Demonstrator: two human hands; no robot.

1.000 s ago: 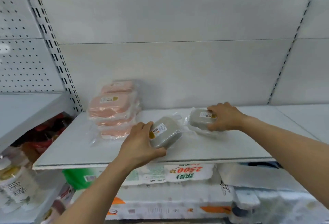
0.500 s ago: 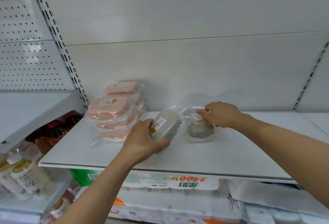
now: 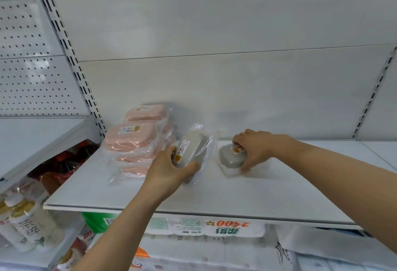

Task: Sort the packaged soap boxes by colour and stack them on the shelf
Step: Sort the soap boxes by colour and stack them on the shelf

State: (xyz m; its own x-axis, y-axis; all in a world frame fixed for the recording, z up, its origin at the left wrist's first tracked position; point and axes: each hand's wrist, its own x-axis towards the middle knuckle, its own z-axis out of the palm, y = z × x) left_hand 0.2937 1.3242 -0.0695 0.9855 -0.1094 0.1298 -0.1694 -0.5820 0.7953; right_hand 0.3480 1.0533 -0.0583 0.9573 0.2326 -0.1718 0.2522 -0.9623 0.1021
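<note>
Two stacks of pink soap boxes (image 3: 131, 139) in clear wrap stand at the left back of the white shelf (image 3: 236, 195). My left hand (image 3: 169, 171) grips a grey wrapped soap box (image 3: 193, 148), tilted on its edge just right of the pink stacks. A second grey soap box (image 3: 231, 156) lies flat on the shelf to the right. My right hand (image 3: 255, 148) rests over it, fingers on its far side and thumb at its near right edge.
A slotted upright (image 3: 71, 60) and pegboard (image 3: 28, 72) bound the shelf on the left. White bottles (image 3: 23, 225) stand on a lower left shelf. Wrapped paper packs (image 3: 204, 230) lie below the shelf's front edge. The shelf runs on to the right.
Both hands moved deeper onto the shelf with their grey boxes. The left box tipped up on edge next to the pink stacks; the right box now lies flat, further back.
</note>
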